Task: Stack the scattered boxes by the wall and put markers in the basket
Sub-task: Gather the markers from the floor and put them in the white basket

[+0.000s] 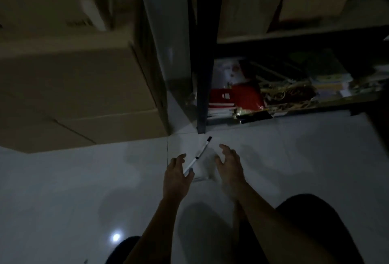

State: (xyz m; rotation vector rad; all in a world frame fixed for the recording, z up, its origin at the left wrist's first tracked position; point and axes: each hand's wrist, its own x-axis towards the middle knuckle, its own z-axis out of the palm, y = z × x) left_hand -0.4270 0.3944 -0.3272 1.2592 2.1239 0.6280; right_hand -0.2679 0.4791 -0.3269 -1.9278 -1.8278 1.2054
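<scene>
Dimly lit, cardboard boxes [73,78] already sit stacked by the wall. One marker [199,155] lies on the floor [63,190]; left hand [176,176] seemingly pinches its end, right hand [230,166] hovers beside, fingers [223,148] spread, grasping nothing. No basket visible.

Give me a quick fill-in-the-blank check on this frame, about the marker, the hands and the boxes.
1. The white marker lies on the floor with its ____ cap pointing toward the shelf post.
2. Its near end lies by the fingers of the ____ hand.
3. The right hand holds ____, its fingers spread.
4. The stacked cardboard boxes stand to the ____ of the shelf post.

Missing words: black; left; nothing; left
</scene>
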